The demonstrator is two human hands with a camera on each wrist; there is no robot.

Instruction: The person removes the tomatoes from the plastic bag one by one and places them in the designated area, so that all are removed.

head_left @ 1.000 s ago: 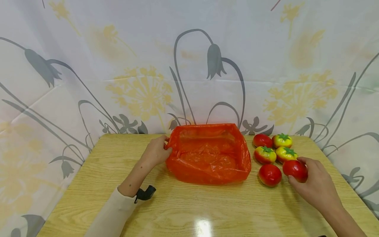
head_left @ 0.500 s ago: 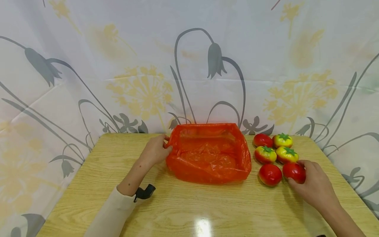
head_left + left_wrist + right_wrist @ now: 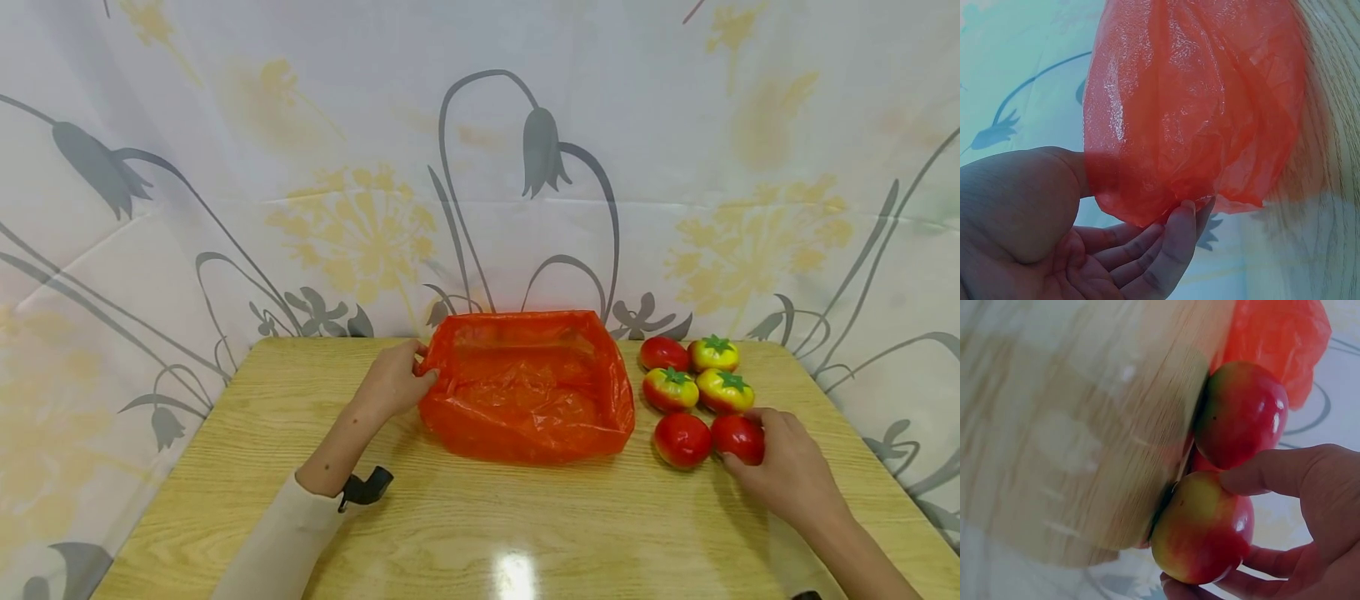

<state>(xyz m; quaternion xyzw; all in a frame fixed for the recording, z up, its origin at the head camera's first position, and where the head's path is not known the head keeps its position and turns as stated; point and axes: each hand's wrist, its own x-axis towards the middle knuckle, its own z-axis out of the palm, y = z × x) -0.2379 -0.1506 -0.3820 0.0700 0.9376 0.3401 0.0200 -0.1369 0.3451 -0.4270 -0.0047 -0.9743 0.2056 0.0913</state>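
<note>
An orange-red plastic bag stands with its mouth spread wide at the middle of the table. My left hand pinches the bag's left edge; in the left wrist view the thumb shows partly through the film. At the right, my right hand grips a glossy red tomato between thumb and fingers. That tomato sits right beside another red tomato. Behind them are two yellow-red tomatoes with green leafy tops, the left one and the right one.
At the back of the group lie a further red tomato and a yellow one. The wooden table ends at a flower-patterned cloth backdrop. A black strap piece sits at the left wrist.
My right hand has shifted left and slightly down with the red tomato, bringing it against the neighbouring red one. The left hand and the bag have stayed in place.
</note>
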